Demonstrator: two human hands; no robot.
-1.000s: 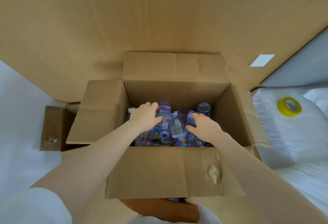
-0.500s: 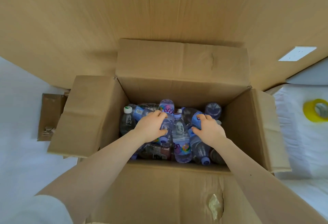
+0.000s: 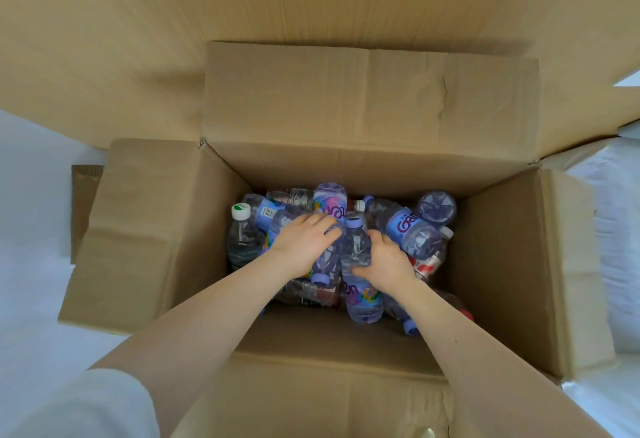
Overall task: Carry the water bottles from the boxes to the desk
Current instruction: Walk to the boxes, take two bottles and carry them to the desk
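Inside an open brown cardboard box (image 3: 156,229), beside a clear white-capped bottle (image 3: 241,229), the left hand (image 3: 304,247) curls over a purple-capped clear plastic water bottle (image 3: 326,263). The right hand (image 3: 384,261) clasps a second purple-capped bottle (image 3: 355,250), with a blue-labelled bottle (image 3: 412,229) crowding its right.

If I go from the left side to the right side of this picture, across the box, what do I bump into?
Left box flap → white-capped bottle → left hand → right hand → bottom-up bottle → right box flap.
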